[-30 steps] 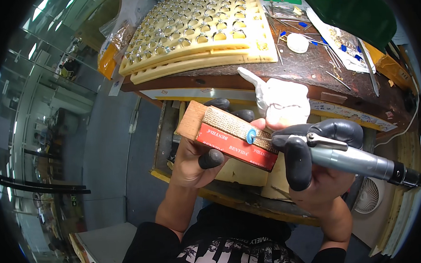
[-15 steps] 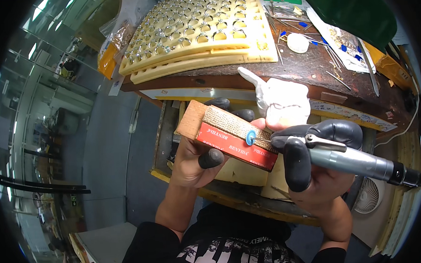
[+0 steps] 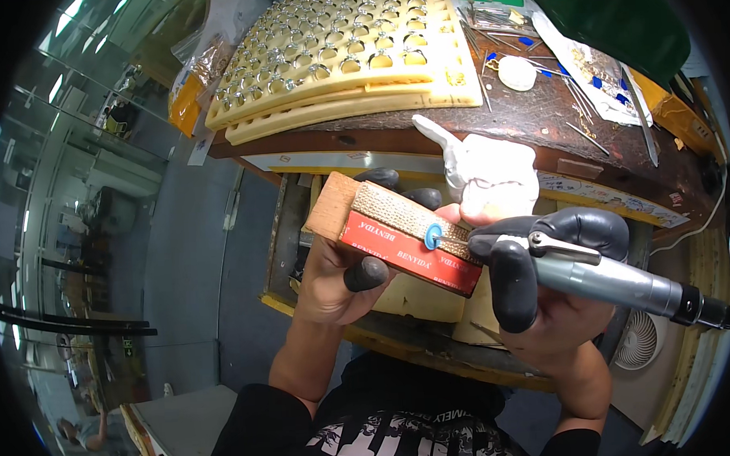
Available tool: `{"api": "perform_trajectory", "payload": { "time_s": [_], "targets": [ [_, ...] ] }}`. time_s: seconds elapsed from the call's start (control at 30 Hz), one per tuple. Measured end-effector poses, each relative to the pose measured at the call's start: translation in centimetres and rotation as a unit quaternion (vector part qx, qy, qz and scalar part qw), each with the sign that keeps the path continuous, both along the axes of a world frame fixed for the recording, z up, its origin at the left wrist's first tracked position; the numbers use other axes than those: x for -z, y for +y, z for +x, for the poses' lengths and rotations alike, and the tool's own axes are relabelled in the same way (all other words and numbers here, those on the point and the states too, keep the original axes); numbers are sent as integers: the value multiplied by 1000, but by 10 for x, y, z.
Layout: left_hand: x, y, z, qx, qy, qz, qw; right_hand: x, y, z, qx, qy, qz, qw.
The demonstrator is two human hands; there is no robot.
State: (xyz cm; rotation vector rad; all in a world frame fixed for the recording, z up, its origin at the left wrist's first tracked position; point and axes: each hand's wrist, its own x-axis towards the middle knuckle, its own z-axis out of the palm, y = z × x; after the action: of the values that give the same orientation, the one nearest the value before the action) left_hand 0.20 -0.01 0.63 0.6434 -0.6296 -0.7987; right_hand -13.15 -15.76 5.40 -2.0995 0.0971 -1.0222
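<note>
My left hand [image 3: 331,295], black covers on its fingertips, grips a wooden block [image 3: 334,205] tilted in front of my chest. A strip with a rough tan top and a printed red side [image 3: 411,257] lies along the block. In my right hand [image 3: 553,330], also with black finger covers, is a grey metal rotary handpiece [image 3: 620,282] held like a pen. On its thin shank sits a small blue wheel [image 3: 434,236], at the strip's edge between the tan top and the red side. Whether it is spinning I cannot tell. The left hand's far fingers are partly hidden behind the block.
Beyond my hands a white padded piece [image 3: 497,169] juts from the bench edge. Yellow trays [image 3: 351,102] of rings stand on the dark wooden bench [image 3: 540,127]. Thin tool bits, a white round piece [image 3: 517,73] and a metal blade [image 3: 642,130] lie at right. An open drawer is below.
My hands, the block and the handpiece look almost still; the blue wheel has shifted very slightly left. At the lower left, a person in the background shows more clearly.
</note>
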Motion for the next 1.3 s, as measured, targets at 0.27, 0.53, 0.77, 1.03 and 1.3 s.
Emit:
{"api": "perform_trajectory", "payload": {
  "time_s": [0.27, 0.53, 0.77, 1.03, 1.3],
  "targets": [
    [-4, -3, -3, 3, 20, -2, 1000, -1, 0, 2, -2, -13, 23, 1000],
    [-1, 1, -2, -14, 15, 12, 1000, -1, -2, 0, 22, 7, -32, 999],
    [2, 2, -1, -20, 4, 20, 1000, 1, 0, 2, -6, -17, 16, 1000],
    [-4, -4, -8, -7, 5, 1, 1000, 3, -4, 3, -28, -78, 30, 996],
    [-6, -3, -14, -22, 26, 0, 999, 11, -4, -1, -98, -61, 61, 991]
  ]
}}
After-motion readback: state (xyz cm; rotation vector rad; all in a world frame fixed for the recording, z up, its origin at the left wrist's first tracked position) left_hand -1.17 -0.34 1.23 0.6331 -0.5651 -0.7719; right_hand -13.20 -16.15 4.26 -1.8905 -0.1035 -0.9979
